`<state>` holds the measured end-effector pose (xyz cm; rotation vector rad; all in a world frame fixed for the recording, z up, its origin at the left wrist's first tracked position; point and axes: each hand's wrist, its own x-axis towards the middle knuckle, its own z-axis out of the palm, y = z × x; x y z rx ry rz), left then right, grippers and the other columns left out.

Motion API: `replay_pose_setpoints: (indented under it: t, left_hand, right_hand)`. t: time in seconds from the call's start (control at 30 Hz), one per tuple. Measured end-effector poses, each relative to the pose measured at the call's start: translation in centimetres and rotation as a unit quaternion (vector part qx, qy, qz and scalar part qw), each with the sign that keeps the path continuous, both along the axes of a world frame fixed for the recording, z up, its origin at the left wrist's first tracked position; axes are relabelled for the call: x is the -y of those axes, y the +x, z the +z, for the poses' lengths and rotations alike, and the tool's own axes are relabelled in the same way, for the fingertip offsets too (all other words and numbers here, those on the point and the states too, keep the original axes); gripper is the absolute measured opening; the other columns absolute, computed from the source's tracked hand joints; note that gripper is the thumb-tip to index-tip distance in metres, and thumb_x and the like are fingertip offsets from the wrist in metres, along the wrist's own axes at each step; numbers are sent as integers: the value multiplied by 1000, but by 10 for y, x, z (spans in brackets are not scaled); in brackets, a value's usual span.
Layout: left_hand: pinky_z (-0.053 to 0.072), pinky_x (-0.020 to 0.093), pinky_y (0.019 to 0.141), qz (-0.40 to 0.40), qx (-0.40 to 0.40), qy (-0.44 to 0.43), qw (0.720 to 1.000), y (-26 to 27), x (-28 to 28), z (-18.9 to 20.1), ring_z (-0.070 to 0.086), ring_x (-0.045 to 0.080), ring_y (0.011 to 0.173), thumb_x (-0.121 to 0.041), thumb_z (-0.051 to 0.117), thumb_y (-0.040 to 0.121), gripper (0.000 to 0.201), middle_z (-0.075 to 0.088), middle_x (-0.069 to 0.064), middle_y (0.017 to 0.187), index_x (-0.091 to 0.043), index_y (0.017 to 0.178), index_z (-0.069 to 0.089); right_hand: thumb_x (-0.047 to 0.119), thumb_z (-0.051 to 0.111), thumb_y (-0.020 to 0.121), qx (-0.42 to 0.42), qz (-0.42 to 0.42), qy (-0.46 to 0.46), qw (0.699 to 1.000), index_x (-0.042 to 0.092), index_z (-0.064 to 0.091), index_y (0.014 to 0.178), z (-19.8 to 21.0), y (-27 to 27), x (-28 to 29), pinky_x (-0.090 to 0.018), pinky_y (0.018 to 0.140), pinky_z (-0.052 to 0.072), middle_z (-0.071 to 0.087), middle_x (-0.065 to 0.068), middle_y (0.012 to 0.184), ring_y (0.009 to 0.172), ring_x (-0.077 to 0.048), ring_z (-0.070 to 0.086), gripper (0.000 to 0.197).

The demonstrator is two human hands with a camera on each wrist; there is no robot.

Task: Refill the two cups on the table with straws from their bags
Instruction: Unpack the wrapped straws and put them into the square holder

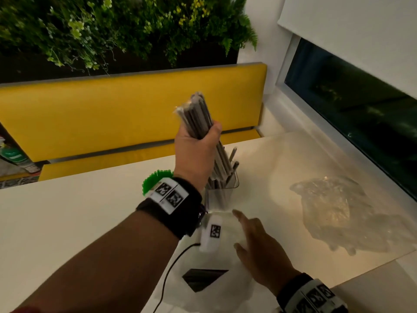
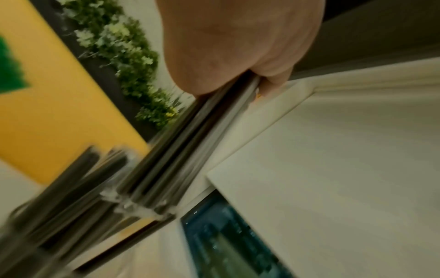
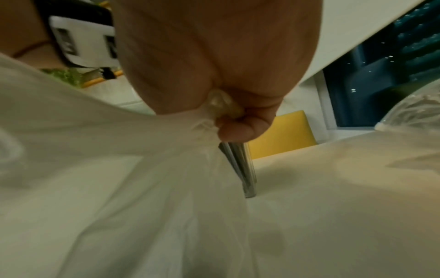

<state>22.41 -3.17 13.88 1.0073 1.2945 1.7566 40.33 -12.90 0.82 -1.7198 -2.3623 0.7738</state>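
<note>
Left hand (image 1: 198, 152) fisted round grey straw bundle (image 1: 199, 116), lower ends in clear cup (image 1: 222, 195) on counter (image 1: 67, 222). Right hand (image 1: 259, 249) pinches white bag (image 3: 119, 169) beside cup; crumpled clear bag (image 1: 334, 206) lies right.

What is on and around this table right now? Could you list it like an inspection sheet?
Surface: pale table, glossy near the window.
Job's things: clear cup of grey straws; grey straw bundle raised above it; green straws behind the left wrist; white bag.
Clutter: crumpled clear plastic on the right.
Hands: left hand grips the bundle; right hand holds a bunched part of the white bag.
Cables: black cable from the left wrist camera.
Surroundings: yellow bench, plant wall, dark window.
</note>
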Motion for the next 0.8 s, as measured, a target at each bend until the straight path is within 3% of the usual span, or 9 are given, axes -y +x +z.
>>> replay_pose_setpoints:
  t: [0.07,0.13,0.27,0.33,0.43,0.53,0.6,0.7,0.8]
  left_hand:
    - [50,17,54,5,-19,-46,999,5,-15,-23,58,-2,57,-14,70,91,8,61,-3,76,-13,96,64]
    - [53,21,57,4,-65,-85,994,5,-29,-51,61,-3,62,-20,73,89,12,64,-2,80,-24,90,61]
    - [56,53,82,20,-261,-174,949,0,-42,-92,64,27,104,-69,66,70,50,65,-2,111,-34,106,59]
    - [49,57,91,-24,-351,-214,911,3,-38,-88,57,30,114,-72,62,68,60,61,-3,121,-33,113,56]
    - [39,59,102,-74,-419,-273,863,0,-39,-78,42,30,131,-65,73,68,84,43,0,142,-28,137,40]
    - [39,62,104,-66,-376,-212,899,-11,-40,-62,31,32,141,-61,81,59,116,25,3,155,-34,150,15]
    - [35,61,109,-23,-418,-120,900,-9,-42,-45,25,30,145,-64,77,63,116,20,3,160,-35,153,9]
    - [21,60,115,11,-563,-54,825,5,-50,-36,15,28,151,-72,53,79,95,17,4,164,-32,155,13]
    - [12,61,117,-137,-719,-119,671,9,-60,-73,14,31,151,-64,31,95,71,13,2,165,-28,154,18]
  right_hand:
    - [29,65,88,72,9,58,996,43,-1,152,-3,-4,-11,-18,58,54,31,0,146,65,-11,61,93]
    - [19,66,85,117,9,128,985,35,5,155,-5,-11,-28,-15,49,46,19,-11,161,54,-8,51,95]
    - [3,58,80,143,27,120,982,32,19,155,-4,-23,-57,-27,42,37,6,-13,165,52,-16,42,89]
    - [3,50,85,157,35,104,982,34,13,155,-6,-25,-63,-28,47,36,-5,-6,165,57,-18,43,86]
    - [4,48,84,164,29,113,980,32,17,156,-4,-25,-64,-27,46,33,3,-6,166,57,-19,44,83]
    - [5,44,88,182,31,103,977,31,8,156,-1,-28,-64,-29,53,45,-4,-6,166,68,-20,55,82]
    - [5,44,88,178,24,94,979,31,6,156,3,-30,-64,-30,56,47,-7,-5,166,75,-20,60,83]
    - [1,54,78,159,16,121,980,26,26,154,1,-30,-63,-28,46,39,17,-12,163,59,-22,59,86]
    - [-3,63,66,148,17,161,976,23,45,146,-3,-29,-60,-27,35,38,43,-16,151,42,-21,53,86]
